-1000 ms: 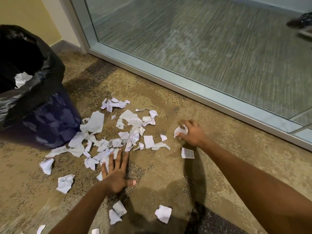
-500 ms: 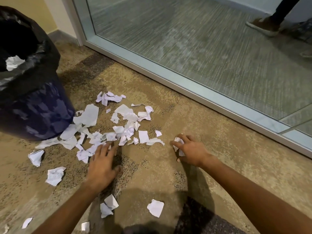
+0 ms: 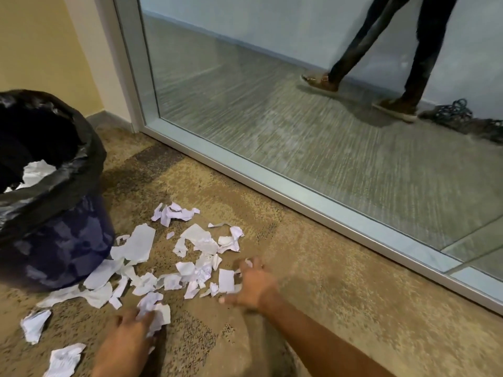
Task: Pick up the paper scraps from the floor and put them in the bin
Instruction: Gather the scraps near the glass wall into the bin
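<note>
Honestly, I can read no writing on the paper scraps (image 3: 174,262) strewn over the floor (image 3: 313,308) beside the bin (image 3: 51,235). My left hand (image 3: 128,346) reaches low, its grip closing on a crumpled scrap (image 3: 153,311). My right hand (image 3: 255,287) stretches palm-down, fingers curled over a scrap; blur hides that grip.

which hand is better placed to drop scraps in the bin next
Probably the left hand: it is nearer the bin and already touches scraps. The right hand lies farther away.

Glass wall (image 3: 272,104), legs (image 3: 394,44), cables (image 3: 462,115).
</note>
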